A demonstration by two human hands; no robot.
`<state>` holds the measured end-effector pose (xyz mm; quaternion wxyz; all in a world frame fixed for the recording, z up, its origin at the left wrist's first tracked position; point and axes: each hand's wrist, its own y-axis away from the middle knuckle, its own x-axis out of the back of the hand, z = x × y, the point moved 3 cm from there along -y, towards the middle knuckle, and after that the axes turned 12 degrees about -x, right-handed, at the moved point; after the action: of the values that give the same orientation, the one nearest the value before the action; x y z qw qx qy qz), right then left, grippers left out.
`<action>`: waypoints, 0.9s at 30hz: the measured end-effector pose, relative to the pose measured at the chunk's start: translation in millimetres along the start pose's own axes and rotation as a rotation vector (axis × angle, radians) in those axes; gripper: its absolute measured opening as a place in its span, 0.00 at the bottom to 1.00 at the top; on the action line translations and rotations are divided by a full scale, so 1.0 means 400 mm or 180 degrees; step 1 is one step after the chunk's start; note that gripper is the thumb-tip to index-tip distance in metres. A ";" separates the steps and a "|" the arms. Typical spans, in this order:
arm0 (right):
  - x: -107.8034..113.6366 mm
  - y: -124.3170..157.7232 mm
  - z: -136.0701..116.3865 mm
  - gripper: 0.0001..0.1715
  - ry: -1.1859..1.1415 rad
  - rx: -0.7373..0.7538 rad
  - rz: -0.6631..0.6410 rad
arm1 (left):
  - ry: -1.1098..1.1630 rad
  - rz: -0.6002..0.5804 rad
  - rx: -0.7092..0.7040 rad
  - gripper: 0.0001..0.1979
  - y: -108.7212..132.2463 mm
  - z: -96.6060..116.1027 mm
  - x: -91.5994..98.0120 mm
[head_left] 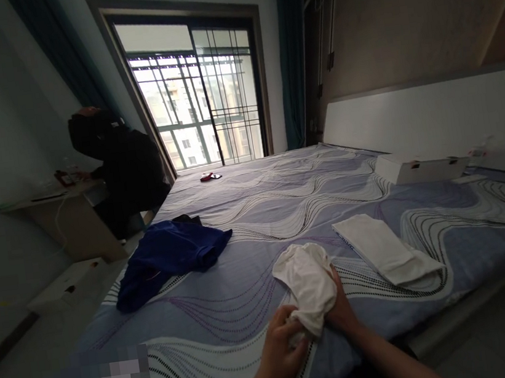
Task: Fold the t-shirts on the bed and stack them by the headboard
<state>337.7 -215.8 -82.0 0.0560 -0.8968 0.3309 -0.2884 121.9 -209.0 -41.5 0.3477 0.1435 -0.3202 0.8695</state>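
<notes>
A small white cloth garment (309, 284), loosely bunched, is held just above the bed at its near side; its exact kind cannot be made out. My left hand (282, 346) is closed on the lower left edge, with fingers and thumb pinching the fabric. On the right side, my right hand (340, 307) grips the same garment, its fingers partly hidden behind the cloth. To the right lies a folded white cloth piece (384, 249), flat on the patterned bedspread (256, 213). A crumpled dark blue garment (176, 248) rests on the left of the bed, apart from both hands.
A white box (426, 166) stands on the bed by the headboard (433, 112), with a clear bottle (480, 150) beside it. Small red and dark items (209, 177) lie at the far edge. A person in black (123, 162) sits at a desk (58, 199) on the left.
</notes>
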 end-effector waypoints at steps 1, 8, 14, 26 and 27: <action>-0.021 0.020 -0.023 0.46 -0.0471 -0.0110 -0.0115 | 0.0358 0.0133 0.0056 0.15 -0.002 0.004 0.001; -0.100 0.107 -0.174 0.43 -0.1227 -0.0281 -0.1707 | 0.1381 0.1337 0.1066 0.18 0.029 -0.068 0.017; -0.044 0.058 -0.103 0.37 -0.1843 -0.1259 -0.1432 | 0.1365 0.1980 0.1280 0.19 0.052 -0.100 0.032; 0.159 0.019 0.076 0.29 -0.1644 -0.1419 -0.0587 | 0.3000 0.3278 0.1570 0.06 0.126 -0.082 0.081; 0.139 0.043 0.040 0.31 -0.1387 -0.1113 -0.0806 | 0.3088 0.3109 0.1682 0.06 0.139 -0.071 0.076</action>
<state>371.3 -265.3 -73.7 -0.0660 -0.9676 0.2414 -0.0327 60.4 -205.5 -73.9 -0.0227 -0.3371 0.0623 0.9391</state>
